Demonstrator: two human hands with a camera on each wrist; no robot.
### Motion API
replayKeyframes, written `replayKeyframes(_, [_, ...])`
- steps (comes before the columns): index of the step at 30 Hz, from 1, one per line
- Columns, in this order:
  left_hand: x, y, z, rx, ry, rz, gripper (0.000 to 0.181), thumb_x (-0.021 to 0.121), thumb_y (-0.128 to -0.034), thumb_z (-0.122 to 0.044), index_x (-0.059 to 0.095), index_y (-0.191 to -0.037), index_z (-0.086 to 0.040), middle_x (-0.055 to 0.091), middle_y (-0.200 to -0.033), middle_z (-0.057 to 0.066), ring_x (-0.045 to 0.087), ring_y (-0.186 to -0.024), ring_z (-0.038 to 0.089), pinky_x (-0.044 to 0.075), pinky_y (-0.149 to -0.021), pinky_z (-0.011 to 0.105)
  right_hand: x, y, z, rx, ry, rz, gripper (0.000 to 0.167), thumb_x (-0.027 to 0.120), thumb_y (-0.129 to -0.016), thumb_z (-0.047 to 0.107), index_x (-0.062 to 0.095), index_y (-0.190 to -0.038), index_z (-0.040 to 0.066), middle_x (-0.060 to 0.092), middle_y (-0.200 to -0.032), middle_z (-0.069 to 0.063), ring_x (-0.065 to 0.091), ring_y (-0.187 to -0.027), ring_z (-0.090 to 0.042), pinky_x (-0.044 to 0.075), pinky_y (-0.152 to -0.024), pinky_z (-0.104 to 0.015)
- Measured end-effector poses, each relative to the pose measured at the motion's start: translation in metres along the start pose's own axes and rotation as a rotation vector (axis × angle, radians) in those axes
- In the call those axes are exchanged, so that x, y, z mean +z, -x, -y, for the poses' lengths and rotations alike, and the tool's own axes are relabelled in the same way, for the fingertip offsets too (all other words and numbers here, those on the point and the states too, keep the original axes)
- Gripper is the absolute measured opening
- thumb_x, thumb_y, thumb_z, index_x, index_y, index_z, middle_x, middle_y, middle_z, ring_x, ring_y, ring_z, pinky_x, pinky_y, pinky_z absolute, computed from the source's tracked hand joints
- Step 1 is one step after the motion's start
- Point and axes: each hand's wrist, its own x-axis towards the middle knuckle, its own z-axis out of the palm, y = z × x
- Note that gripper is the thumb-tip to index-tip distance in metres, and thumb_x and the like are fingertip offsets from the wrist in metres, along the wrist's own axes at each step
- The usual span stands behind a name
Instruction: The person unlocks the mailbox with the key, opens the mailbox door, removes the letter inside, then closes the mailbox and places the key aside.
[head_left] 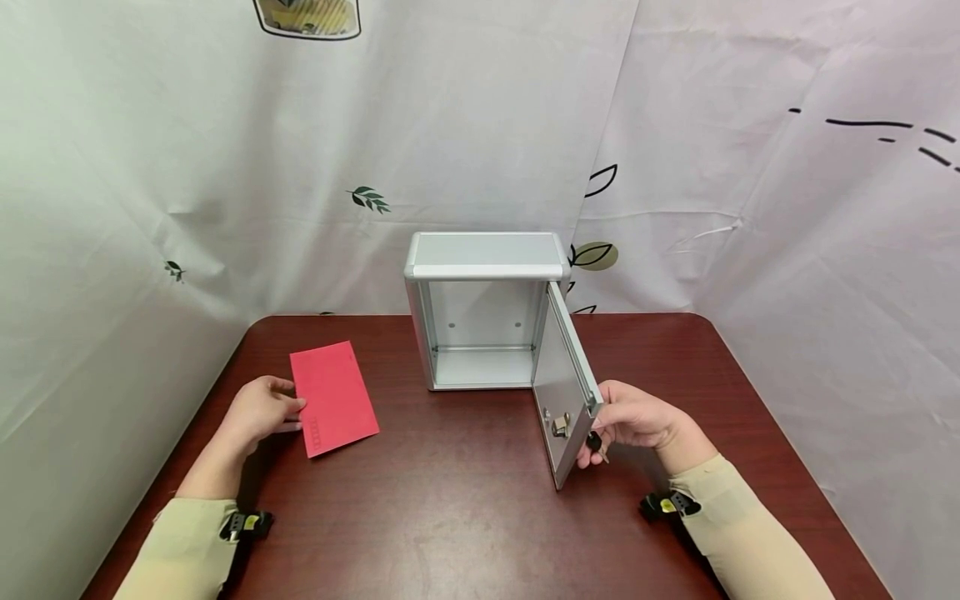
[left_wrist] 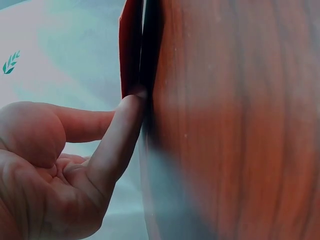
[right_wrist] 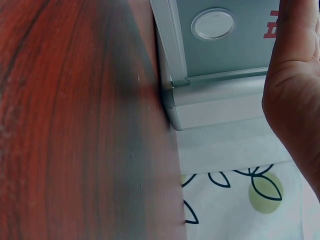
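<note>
The left hand (head_left: 262,408) pinches the left edge of one flat red paper envelope (head_left: 335,400), on the left of the glossy wood-grained table (head_left: 450,517). The right hand (head_left: 637,417) grips a black-headed key (head_left: 594,441) at the outer face of the swung-open door (head_left: 558,375), some fingertips hidden. Farther off stands one boxy, metal-framed cabinet (head_left: 487,252), two small round marks (head_left: 452,326) inside. Behind hangs creased white cloth (head_left: 487,125), its topmost printed picture (head_left: 307,17) cut off.
</note>
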Motion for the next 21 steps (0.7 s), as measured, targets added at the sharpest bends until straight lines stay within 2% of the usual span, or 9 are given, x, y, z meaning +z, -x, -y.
replayKeyframes(10, [-0.007, 0.002, 0.0, 0.008, -0.005, 0.025, 0.054, 0.066, -0.1084, 0.001, 0.037, -0.143, 0.031, 0.072, -0.112, 0.037, 0.08, -0.08, 0.021, 0.068, -0.073, 0.04, 0.0, 0.0, 0.0, -0.004, -0.003, 0.003, 0.045, 0.041, -0.102, -0.013, 0.08, -0.121, -0.002, 0.082, -0.109, -0.022, 0.083, -0.101, -0.025, 0.066, -0.084, -0.032])
replayKeyframes(21, [-0.012, 0.005, -0.003, 0.003, -0.119, 0.004, 0.055, 0.071, -0.1082, -0.007, 0.041, -0.137, 0.029, 0.071, -0.105, 0.038, 0.08, -0.078, 0.028, 0.068, -0.07, 0.042, 0.0, 0.001, 0.0, 0.001, 0.001, -0.004, 0.044, 0.041, -0.102, -0.012, 0.08, -0.121, -0.002, 0.082, -0.109, -0.022, 0.083, -0.101, -0.025, 0.066, -0.083, -0.032])
